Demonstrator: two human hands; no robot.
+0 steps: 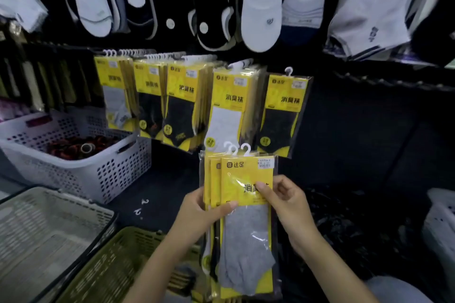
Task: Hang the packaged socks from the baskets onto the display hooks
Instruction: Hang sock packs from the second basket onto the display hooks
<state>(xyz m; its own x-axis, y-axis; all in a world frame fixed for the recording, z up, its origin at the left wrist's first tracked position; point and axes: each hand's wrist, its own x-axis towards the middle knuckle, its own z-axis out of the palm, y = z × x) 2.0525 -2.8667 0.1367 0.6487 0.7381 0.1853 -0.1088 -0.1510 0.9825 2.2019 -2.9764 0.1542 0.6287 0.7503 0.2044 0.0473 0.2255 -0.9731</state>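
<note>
Packaged socks (246, 241): fanned stack of about three yellow-card packs, lower centre of frame, grey sock on the front one, held up in both hands below the hung rows.

Display wall (369, 142): dark, fills the upper half. Loose socks (261, 7) hang along the top.

White basket (123, 172), left of centre, holds dark roundish items, cannot tell what. Grey basket (73, 195) in the lower left corner, olive basket (110, 265) just beside it. Another white basket (440, 224) is cut off at the right edge.

Hung rows (182, 106): four full rows of the same yellow packs mid frame, plus a single dark pack (283, 110) alone at the right end.

Left hand (204, 211): grasping the stack, thumb across the front at the card's lower edge, fingers behind.

Right hand (285, 202): pinching the front pack, thumb on the card's right side.

Hanger loops (246, 149): white, sticking up from the top of the stack, staggered. Display hooks themselves are mostly hidden behind the hung packs.

Step, as judged: peeling the front grey pack off the stack to hang it. To do it well:
- keep the left hand clamped on the rest so they don't slide
- draw the front pack up and clear with the right hand
- regrip near its loop, print facing out
- pick the row by sock colour; the leftmost row looks light, not sure it matches
- thread the loop fully over the hook tip before letting go
</note>
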